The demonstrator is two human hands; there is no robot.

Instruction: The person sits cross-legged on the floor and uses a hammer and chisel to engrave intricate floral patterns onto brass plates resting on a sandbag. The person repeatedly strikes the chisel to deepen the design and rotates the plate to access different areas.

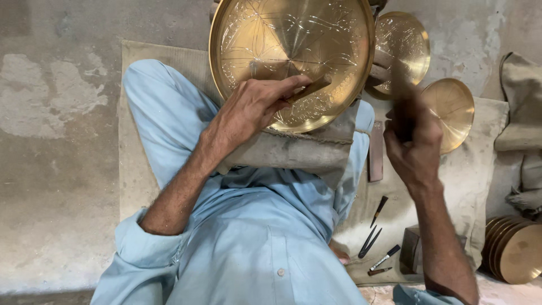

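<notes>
So the big brass plate (292,59) is propped up on a grey padded block (293,149) across the person's lap, tilted toward the camera. It's round and shiny gold, with a raised rim and fine engraved lines: a star or petal shape in the middle, leafy scrolls around it. The left hand (257,104) is pinched shut around a small chisel (309,87), tip pressed to the plate's face. The right hand (415,138) is raised beside it, fist closed on something blurry, can't tell what. Two smaller brass plates (451,110) lie on the cloth (395,209) nearby, plus a few loose tools (372,237).
</notes>
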